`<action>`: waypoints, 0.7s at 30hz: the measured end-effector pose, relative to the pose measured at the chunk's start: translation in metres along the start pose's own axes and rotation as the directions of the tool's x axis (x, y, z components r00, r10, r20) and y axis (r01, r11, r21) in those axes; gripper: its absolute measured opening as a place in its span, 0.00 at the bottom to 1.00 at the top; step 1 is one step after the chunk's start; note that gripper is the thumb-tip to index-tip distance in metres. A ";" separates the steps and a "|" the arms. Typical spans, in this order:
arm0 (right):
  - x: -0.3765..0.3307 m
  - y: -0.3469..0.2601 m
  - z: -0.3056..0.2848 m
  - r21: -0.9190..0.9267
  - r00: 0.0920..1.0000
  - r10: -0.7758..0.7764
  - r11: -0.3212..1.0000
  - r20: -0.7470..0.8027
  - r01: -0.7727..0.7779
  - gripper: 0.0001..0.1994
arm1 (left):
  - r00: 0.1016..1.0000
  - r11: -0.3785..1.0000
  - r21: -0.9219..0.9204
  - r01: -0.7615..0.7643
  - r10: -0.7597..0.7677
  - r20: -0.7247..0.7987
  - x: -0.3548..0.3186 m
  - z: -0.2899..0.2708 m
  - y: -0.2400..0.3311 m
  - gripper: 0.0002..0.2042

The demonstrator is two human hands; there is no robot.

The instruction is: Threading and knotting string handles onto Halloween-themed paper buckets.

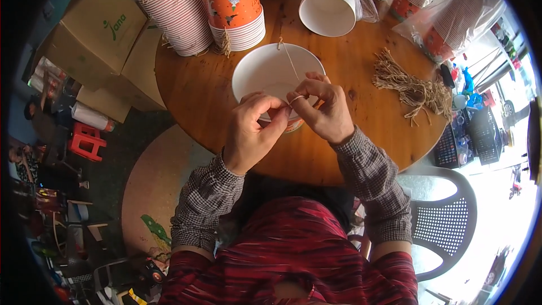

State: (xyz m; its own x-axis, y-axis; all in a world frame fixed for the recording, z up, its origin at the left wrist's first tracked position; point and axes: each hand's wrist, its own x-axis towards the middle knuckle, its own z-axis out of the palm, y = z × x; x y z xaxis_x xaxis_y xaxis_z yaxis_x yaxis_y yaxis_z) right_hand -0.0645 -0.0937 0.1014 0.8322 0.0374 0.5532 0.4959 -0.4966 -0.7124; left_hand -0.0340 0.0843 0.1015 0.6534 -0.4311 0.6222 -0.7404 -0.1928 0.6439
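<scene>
In front of me a paper bucket (254,73) stands on the round wooden table, its white inside facing up. A thin beige cord (289,61) runs from its far rim across the opening to my fingers. Over the near rim, my left hand (253,127) pinches with thumb and forefinger at the cord's end. Touching it, my right hand (326,108) is also closed on the cord, a strand looped round its forefinger. The fingertips hide the exact spot where the cord meets the near rim.
Tall nested bucket stacks (175,8) with cords and an orange patterned stack (234,8) stand at the far left. A white bucket (327,14) lies tipped at the back. Loose cords (412,87) lie right, near bagged stacks (446,34). A chair (443,223) stands right.
</scene>
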 end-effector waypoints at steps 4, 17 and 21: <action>0.010 -0.001 -0.013 0.159 0.988 0.098 0.984 -0.119 -0.078 0.10 | 0.976 0.962 -0.189 0.197 -0.173 0.134 0.000 -0.007 0.000 0.03; -0.031 0.013 -0.008 0.170 0.990 -0.046 0.983 -0.133 0.069 0.11 | 0.937 0.887 -0.317 0.336 -0.279 0.212 0.002 -0.010 0.006 0.05; -0.029 0.019 -0.005 0.177 0.981 -0.111 0.974 -0.160 0.139 0.11 | 0.936 0.889 -0.310 0.337 -0.280 0.212 0.000 -0.009 0.004 0.05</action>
State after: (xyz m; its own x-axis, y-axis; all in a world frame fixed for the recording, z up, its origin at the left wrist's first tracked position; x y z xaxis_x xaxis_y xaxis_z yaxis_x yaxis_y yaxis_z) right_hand -0.0802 -0.1085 0.0743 0.7214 -0.0467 0.6909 0.6432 -0.3246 -0.6935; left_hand -0.0353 0.0917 0.1084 0.7859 -0.5365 0.3074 -0.3893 -0.0430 0.9201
